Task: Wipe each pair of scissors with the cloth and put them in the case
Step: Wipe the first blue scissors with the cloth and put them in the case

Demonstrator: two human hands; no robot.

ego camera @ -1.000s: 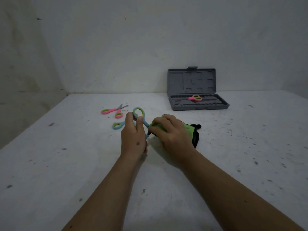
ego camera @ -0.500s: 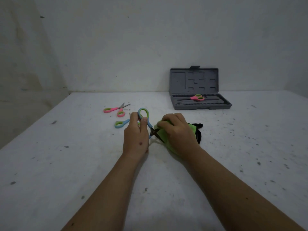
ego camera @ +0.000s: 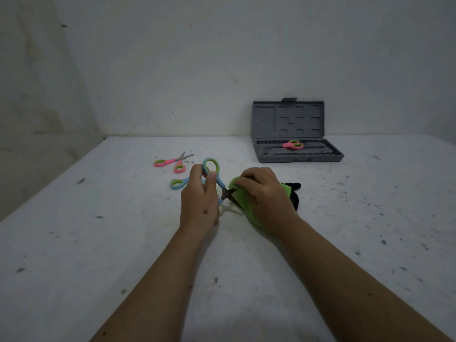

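Observation:
My left hand [ego camera: 198, 198] grips a pair of blue scissors [ego camera: 212, 169] by the handles, held spread open above the table. My right hand [ego camera: 265, 193] holds a green cloth [ego camera: 240, 198] wrapped round the blade tips; the dark blades show between the two hands. A pink pair of scissors [ego camera: 172, 162] lies on the table beyond my left hand. Another pink pair [ego camera: 293, 145] lies inside the open grey case [ego camera: 298, 157] at the back right.
The case lid [ego camera: 288, 119] leans upright against the wall. A black edge of cloth [ego camera: 294, 193] shows under my right hand. The white table [ego camera: 98, 243] is speckled with dark marks and meets the wall behind.
My right hand has slid the cloth along the blades toward the tips, and the dark blades have come into sight. My left hand holds the handles almost unmoved.

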